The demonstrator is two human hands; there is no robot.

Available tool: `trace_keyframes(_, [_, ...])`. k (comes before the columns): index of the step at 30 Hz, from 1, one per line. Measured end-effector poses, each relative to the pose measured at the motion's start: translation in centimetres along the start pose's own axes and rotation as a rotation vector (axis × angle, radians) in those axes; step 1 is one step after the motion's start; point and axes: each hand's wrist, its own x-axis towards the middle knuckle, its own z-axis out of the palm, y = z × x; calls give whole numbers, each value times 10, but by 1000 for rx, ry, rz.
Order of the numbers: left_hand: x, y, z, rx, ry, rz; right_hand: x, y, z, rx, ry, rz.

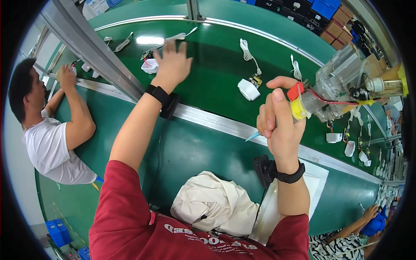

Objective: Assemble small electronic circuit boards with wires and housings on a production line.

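Observation:
My left hand (174, 65) is over the green conveyor belt with its fingers spread, holding nothing. Beside it sits a small white plastic housing (150, 66) with a circuit board and red wires, and a white cable (181, 34) lies just beyond the fingertips. My right hand (281, 123) is closed around a dispenser (303, 106) with a yellow collar, a red part on top and a smeared clear body. From below my fingers pokes a blue tapered tip (253, 136). Another white housing (248, 89) with a board and coiled cable (246, 51) rests left of that hand.
A metal rail (216, 125) separates the belt from the green bench. On the bench lie a bundled cream cloth (214, 201) and a white tray (316, 180). A slanted metal post (93, 45) rises at left, near a co-worker (58, 138). More white housings (333, 138) stand at right.

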Motion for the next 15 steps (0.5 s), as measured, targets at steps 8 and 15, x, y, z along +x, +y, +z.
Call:
trace_keyframes(8, [-14, -38, 20, 285, -101, -369, 1, 4, -2, 5, -5, -4])
trace_keyframes(15, [-36, -6, -2, -329, -90, 84, 3, 10, -4, -12, 38, -6])
